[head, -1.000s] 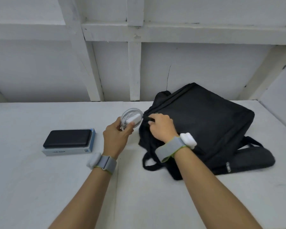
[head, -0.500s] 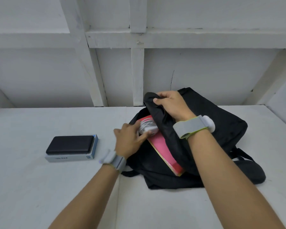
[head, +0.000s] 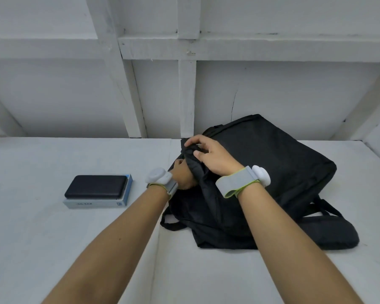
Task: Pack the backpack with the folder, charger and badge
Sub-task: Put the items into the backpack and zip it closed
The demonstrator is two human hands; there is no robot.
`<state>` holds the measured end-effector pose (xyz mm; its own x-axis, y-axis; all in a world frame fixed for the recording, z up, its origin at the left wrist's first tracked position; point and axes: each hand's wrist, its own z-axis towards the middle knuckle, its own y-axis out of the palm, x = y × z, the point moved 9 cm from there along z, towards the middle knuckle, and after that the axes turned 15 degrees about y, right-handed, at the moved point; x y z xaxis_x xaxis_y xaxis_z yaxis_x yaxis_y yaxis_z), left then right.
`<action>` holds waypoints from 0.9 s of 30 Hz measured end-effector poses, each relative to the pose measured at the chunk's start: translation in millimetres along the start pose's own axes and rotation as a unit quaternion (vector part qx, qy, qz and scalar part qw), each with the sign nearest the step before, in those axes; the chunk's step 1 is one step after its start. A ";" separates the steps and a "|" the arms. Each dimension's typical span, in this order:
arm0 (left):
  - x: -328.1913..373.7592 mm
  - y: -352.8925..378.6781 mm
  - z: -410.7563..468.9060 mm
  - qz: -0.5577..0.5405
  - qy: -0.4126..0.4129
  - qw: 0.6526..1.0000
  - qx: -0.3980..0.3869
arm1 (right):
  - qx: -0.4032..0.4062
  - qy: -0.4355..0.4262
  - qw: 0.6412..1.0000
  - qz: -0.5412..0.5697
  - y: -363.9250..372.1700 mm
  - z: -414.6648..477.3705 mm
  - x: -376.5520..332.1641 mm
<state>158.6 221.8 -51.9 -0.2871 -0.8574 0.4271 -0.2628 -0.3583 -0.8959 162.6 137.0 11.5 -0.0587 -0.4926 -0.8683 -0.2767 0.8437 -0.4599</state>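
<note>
A black backpack [head: 272, 172] lies on the white table, its opening facing left. My right hand [head: 213, 156] pinches the edge of the top flap and holds it over the opening. My left hand [head: 182, 176] reaches into the opening under that flap. Its fingers are mostly hidden by the fabric, so I cannot see what they hold. The white charger and the pink folder are out of sight inside the bag. No badge is visible.
A black power bank [head: 97, 186] rests on a flat grey and blue box [head: 92, 203] to the left of the bag. The backpack's straps [head: 329, 216] trail to the right. A white panelled wall [head: 184, 95] stands close behind the table [head: 53, 238].
My left hand carried the charger from outside the bag into the opening. My right hand raised the flap, showing the pink folder, then lowered it so folder and charger are covered.
</note>
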 end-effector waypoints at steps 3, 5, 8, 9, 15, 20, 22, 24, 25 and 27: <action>0.4 -4.9 -19.8 -0.019 0.122 0.991 -0.050 | 0.029 0.022 0.998 -0.050 -0.4 -0.9 7.7; -15.9 -22.4 -40.2 -0.038 0.117 0.992 -0.031 | 0.032 0.050 0.996 -0.060 2.0 -2.2 13.9; -52.7 -53.2 -66.3 -0.065 0.087 0.993 0.051 | -0.021 0.082 0.994 -0.063 16.4 -5.1 21.5; -67.8 -60.5 -76.0 -0.066 0.071 0.993 0.063 | -0.036 0.083 0.991 -0.102 21.9 -6.7 22.0; -154.2 -67.8 -120.1 0.107 -0.057 0.991 -0.052 | -0.065 0.029 0.978 -0.194 31.3 -15.1 16.6; -170.5 -61.9 -117.5 0.107 -0.048 0.993 -0.015 | -0.034 0.073 0.988 -0.133 20.0 -11.3 32.6; -160.2 -61.8 -107.0 0.130 -0.071 0.988 0.036 | -0.023 0.076 0.988 -0.133 18.1 -10.4 36.1; -147.3 -56.5 -89.0 0.133 -0.112 0.982 0.072 | -0.011 0.069 0.990 -0.126 19.0 -11.2 34.0; -141.2 -51.3 -75.8 0.129 -0.140 0.979 0.077 | -0.004 0.064 0.990 -0.125 18.4 -12.1 33.4; -133.2 -43.3 -53.3 0.111 -0.203 0.970 0.079 | 0.015 0.053 0.989 -0.138 18.4 -13.2 31.3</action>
<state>159.1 371.2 -63.5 0.0752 -0.9830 0.1678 -0.0822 -0.1738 -0.9813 143.0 134.3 -21.7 -0.0863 -0.7232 -0.6852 -0.2682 0.6792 -0.6832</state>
